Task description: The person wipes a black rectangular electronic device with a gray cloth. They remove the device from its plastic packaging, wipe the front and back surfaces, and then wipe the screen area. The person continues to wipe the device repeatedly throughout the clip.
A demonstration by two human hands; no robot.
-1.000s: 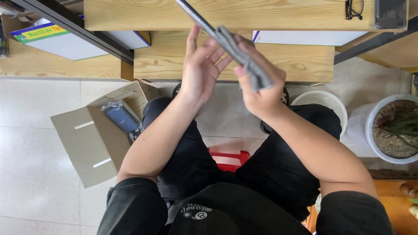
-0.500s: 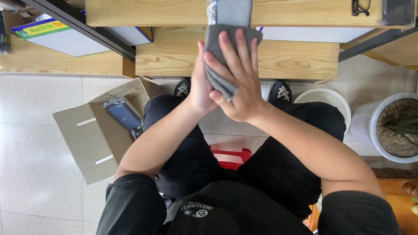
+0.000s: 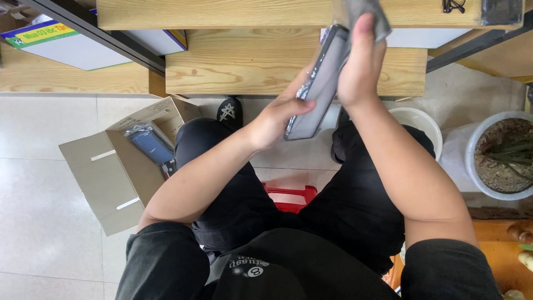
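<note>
While we sit on the red stool [image 3: 288,197], these lines cover what we see from above.

Thing: a flat dark slab [image 3: 316,89], slim and rectangular like a phone or tablet, with a glossy film that crinkles and glints along one edge.
Where: we hold it up in the air over our knees, in front of the wooden bench [image 3: 250,61], tilted with its long axis running up and right.
Left hand [image 3: 275,119]: closed on the lower part of the slab, thumb across the face and fingers behind.
Right hand [image 3: 361,61]: pressed along the upper edge with a grey cloth [image 3: 363,11] pinched at the fingertips, so it grips both cloth and slab.
Handling: we judge it stiff and fairly light, smooth enough to slip, and likely to crack if dropped on the tiles.
Hold: we would take it by the long edges, not the face, to keep it steady and unmarked.
Box [image 3: 119,166]: an open cardboard carton on the floor at our left, with a blue wrapped item [image 3: 150,144] inside.
Right side: a white bucket [image 3: 419,125] and a plant pot [image 3: 502,155], well apart from the hands.
</note>
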